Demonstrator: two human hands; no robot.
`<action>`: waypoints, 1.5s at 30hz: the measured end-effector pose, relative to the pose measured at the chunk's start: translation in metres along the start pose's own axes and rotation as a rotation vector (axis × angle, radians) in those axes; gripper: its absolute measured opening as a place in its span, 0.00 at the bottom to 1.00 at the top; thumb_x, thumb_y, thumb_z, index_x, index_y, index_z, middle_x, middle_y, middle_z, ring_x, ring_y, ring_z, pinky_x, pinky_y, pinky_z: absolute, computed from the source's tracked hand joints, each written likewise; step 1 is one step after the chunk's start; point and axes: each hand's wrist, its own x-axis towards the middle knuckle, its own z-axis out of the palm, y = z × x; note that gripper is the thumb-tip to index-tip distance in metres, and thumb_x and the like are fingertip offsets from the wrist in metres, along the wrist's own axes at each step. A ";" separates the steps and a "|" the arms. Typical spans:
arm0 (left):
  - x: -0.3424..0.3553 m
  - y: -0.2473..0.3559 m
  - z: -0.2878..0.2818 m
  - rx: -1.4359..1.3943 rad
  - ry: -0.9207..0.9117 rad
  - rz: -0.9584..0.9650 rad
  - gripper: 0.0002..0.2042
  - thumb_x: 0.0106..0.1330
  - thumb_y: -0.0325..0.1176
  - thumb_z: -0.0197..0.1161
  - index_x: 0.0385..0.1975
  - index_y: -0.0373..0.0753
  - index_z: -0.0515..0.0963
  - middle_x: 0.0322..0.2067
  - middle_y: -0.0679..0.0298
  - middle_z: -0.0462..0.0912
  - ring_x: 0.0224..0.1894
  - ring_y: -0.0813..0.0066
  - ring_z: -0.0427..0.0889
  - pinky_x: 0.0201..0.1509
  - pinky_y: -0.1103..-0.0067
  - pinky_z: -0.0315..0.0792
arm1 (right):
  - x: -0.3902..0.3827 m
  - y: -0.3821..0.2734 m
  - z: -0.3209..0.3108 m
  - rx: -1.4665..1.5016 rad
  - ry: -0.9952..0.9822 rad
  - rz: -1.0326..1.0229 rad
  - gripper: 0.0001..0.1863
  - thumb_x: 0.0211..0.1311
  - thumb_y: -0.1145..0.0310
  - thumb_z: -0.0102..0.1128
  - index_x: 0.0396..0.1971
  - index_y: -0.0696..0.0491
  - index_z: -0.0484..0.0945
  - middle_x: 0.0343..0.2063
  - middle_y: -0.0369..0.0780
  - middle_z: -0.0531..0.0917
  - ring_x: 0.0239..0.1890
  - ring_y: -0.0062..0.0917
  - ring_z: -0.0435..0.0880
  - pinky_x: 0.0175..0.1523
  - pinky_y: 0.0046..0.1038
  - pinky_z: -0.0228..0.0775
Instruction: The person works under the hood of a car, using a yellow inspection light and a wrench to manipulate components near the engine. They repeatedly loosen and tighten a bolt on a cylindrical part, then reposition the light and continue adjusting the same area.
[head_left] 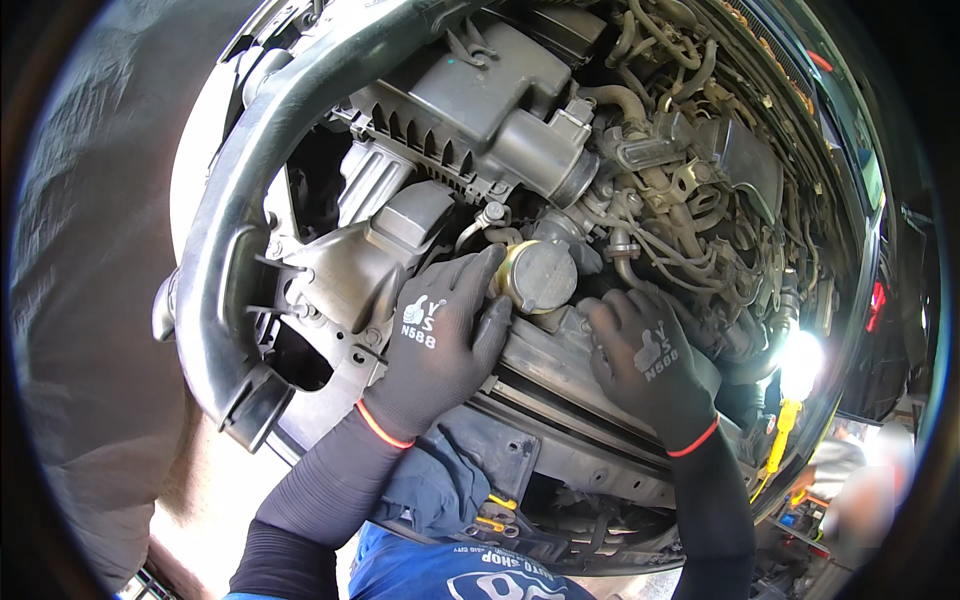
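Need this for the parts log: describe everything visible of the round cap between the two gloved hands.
The round cap is dark grey, plastic-looking, with a dull yellowish rim on its left side. It sits tilted amid the hoses in the engine bay. The left hand touches its left edge with the fingertips; the right hand lies just below right, seemingly apart.

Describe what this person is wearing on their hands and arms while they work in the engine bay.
Both the left hand and the right hand wear dark grey knit work gloves, each with a white printed thumbs-up emblem and lettering on the back and a thin red band at the cuff. Snug, finely ribbed dark sleeves cover both forearms down to the gloves.
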 end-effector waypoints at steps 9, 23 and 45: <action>0.002 -0.001 -0.001 -0.016 -0.044 -0.021 0.25 0.66 0.29 0.68 0.65 0.35 0.77 0.53 0.50 0.85 0.55 0.51 0.83 0.63 0.63 0.72 | 0.001 -0.009 0.005 0.136 -0.059 0.170 0.18 0.62 0.65 0.67 0.50 0.52 0.78 0.40 0.44 0.80 0.43 0.38 0.83 0.46 0.40 0.75; 0.027 0.021 -0.002 0.097 -0.230 0.023 0.45 0.53 0.37 0.78 0.74 0.37 0.67 0.66 0.44 0.75 0.62 0.44 0.81 0.64 0.62 0.77 | -0.008 -0.033 0.029 0.283 0.196 0.406 0.18 0.60 0.70 0.67 0.50 0.57 0.79 0.35 0.46 0.82 0.38 0.44 0.83 0.42 0.44 0.76; 0.068 0.011 0.027 0.240 -0.330 0.109 0.39 0.44 0.48 0.81 0.59 0.35 0.80 0.46 0.47 0.86 0.48 0.48 0.88 0.53 0.62 0.82 | -0.007 -0.039 0.047 0.163 0.261 0.454 0.10 0.63 0.69 0.65 0.40 0.54 0.74 0.31 0.44 0.81 0.35 0.40 0.85 0.39 0.42 0.77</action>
